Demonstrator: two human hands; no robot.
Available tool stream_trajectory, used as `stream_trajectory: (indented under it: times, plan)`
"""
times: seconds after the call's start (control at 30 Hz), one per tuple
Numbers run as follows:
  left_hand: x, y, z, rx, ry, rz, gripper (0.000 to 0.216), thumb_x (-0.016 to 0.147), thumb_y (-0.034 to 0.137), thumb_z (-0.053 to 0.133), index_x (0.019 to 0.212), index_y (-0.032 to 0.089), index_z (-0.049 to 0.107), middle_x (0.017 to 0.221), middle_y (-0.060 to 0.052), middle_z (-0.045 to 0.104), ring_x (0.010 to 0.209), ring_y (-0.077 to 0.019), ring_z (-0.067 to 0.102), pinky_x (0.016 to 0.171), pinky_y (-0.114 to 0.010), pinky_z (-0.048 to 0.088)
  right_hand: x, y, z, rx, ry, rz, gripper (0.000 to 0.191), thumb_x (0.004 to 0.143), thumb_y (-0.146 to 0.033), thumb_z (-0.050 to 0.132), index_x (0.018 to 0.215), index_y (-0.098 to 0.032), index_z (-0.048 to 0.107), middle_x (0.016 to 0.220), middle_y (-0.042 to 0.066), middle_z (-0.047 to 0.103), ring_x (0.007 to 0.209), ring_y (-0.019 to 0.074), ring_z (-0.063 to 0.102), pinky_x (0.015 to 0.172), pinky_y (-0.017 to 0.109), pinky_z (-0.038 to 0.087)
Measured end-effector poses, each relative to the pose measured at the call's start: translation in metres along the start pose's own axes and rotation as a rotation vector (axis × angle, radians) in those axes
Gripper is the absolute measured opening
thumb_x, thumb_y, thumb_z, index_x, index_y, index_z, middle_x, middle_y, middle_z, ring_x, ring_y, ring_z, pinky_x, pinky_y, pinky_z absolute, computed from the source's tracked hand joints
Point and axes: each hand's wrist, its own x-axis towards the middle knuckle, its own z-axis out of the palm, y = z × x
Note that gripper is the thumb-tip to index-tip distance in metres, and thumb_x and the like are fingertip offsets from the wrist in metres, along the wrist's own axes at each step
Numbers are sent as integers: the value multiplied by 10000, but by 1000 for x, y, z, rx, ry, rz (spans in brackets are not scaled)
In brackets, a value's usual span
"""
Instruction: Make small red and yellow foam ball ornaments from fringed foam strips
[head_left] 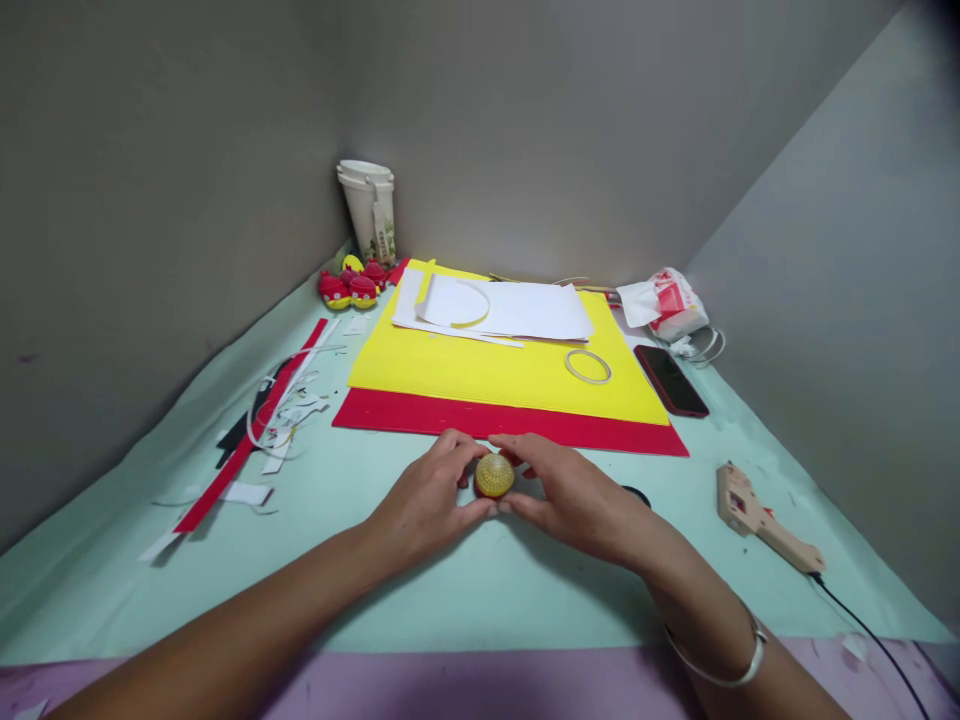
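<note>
Yellow and finely dotted, a small ball (495,476) sits just in front of a red sheet (420,413); the left hand (426,490) and right hand (577,497) pinch it from either side with curled fingers and thumbs. Lettering runs down the strap (379,225) of a lidded tumbler (358,212), too small to read; red print marks a tissue pack (681,306). Pale green cloth (465,600) covers the table, purple surface (420,675) showing nearest; plain grey walls (525,150) enclose it.
</note>
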Motion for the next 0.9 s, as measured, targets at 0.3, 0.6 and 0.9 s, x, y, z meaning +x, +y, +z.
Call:
stream_trajectory:
  times: [0.3,0.6,0.9]
  plan:
    - [1,3,0,7,7,8,335,802,324,671,1100,203,579,963,-35,543,756,-165,521,689,-306,447,1,0,1,28,-18,37,415,813,-200,688,1212,-260,588,1097,46,684,961,223,649,823,371,522]
    - [2,-1,1,12,2,11,339,802,319,676,1103,200,575,953,-31,533,763,-169,512,686,-305,436,2,1,2,42,-27,38,449,809,-201,697,1236,-260,573,1122,48,682,971,221,650,834,361,516]
    - [2,1,-1,-4,-21,-32,377,743,272,721,1090,212,586,952,-23,529,788,-178,506,703,-308,424,-1,9,-1,2,-84,103,548,792,-204,690,1313,-234,519,1259,102,632,1073,276,630,881,414,515]
